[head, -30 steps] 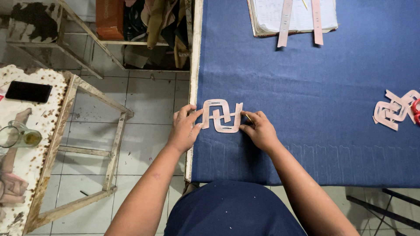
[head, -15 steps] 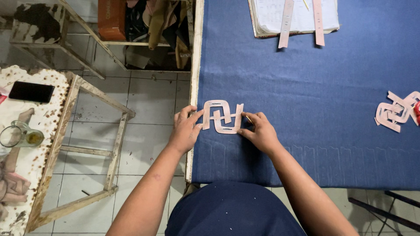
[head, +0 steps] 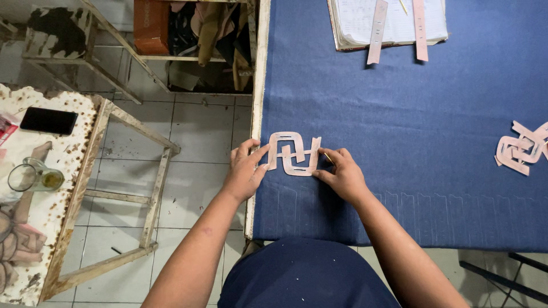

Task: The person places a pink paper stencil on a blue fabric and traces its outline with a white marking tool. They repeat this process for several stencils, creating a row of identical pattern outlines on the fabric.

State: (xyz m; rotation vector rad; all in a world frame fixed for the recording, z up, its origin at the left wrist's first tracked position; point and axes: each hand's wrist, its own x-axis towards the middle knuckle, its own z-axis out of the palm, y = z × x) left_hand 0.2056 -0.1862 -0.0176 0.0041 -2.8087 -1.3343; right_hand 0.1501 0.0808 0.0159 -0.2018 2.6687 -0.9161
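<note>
Two hands are pressing open fingers against an interlocked pink leather cutout [head: 293,153] near the blue tabletop's [head: 399,102] left edge: left hand [head: 246,170] beside its left end, right hand [head: 341,174] touching its right; a glass mug [head: 28,177] holding yellowish liquid is standing aside.

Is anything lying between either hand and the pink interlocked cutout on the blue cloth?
Nothing visible. The left hand touches the pink interlocked cutout at its left edge, and the right hand touches its right edge; only bare blue cloth surrounds it.

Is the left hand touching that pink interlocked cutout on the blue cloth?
Touching. The head view shows the left hand with its fingertips pressed against the left edge of the pink cutout, no gap between them.
</note>
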